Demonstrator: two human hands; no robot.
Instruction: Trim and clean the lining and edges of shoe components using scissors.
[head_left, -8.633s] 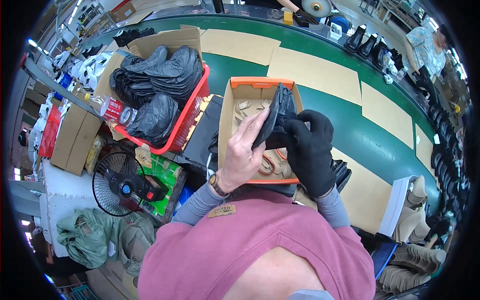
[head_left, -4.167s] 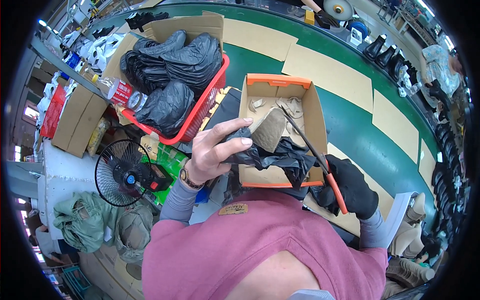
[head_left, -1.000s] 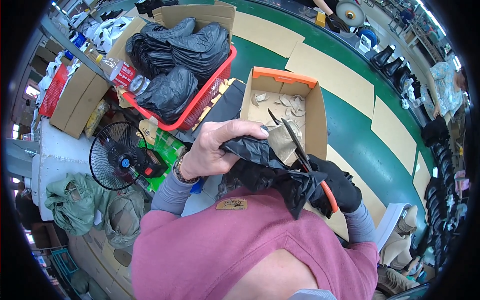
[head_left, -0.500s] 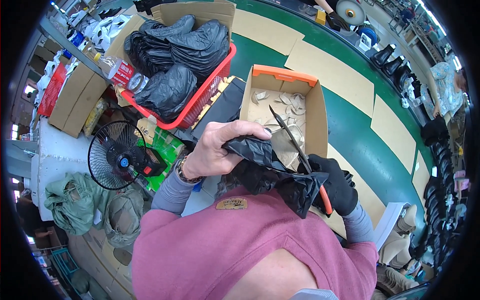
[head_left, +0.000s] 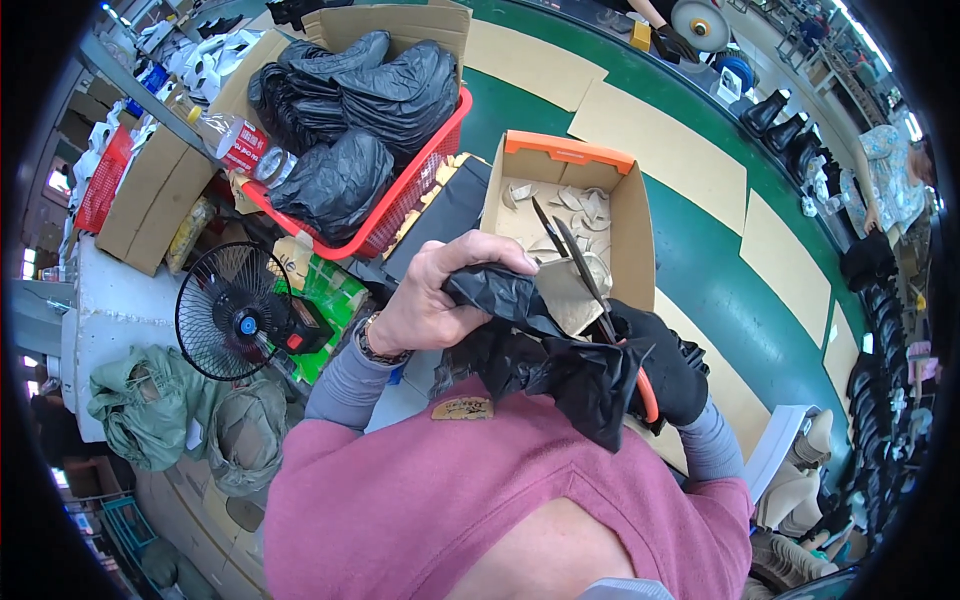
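My bare left hand [head_left: 430, 295] is closed on crumpled black plastic wrapping [head_left: 510, 300], thumb on top. A stiff beige curved piece [head_left: 568, 300] sticks out of the plastic; its exact kind is unclear. In a black glove, my right hand [head_left: 668, 365] grips scissors with orange handles [head_left: 648, 396]. Their dark blades [head_left: 583, 265] stand apart and point away from me, crossing over the beige piece. Loose black plastic [head_left: 600, 385] hangs between both hands. Just beyond is a cardboard box with an orange rim [head_left: 570, 152], holding several curved beige scraps [head_left: 590, 205].
At the left, a red basket [head_left: 430, 150] is heaped with black plastic-wrapped items [head_left: 370, 90]; a bottle [head_left: 245, 145] lies on its edge. A small black fan [head_left: 240, 310] stands below it. Cardboard sheets [head_left: 670, 150] cover the green table [head_left: 700, 215]. Another person [head_left: 890, 175] is far right.
The scissor blades have spread apart, and their tips have shifted slightly left. My right hand has moved a little left, while the left hand stays nearly in place, holding the plastic.
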